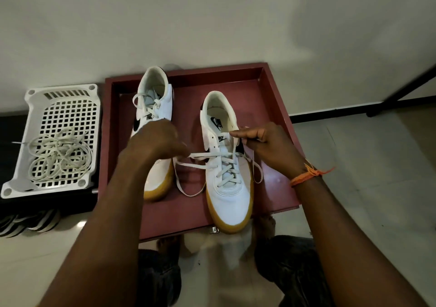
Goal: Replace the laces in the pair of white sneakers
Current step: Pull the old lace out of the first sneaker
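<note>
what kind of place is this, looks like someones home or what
Probably a home, by a plain wall: tiled floor, striped sandals on it, and sneakers in a red tray beside a white basket.

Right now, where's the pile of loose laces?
In the head view the loose laces lie coiled in the white plastic basket at far left, just left of the red tray holding both sneakers.

White sneakers (226, 165), maroon tray (266, 89)

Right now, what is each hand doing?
Left hand: pinching one end of the white lace of the right-side sneaker.
Right hand: pinching the other end of that lace.
</note>
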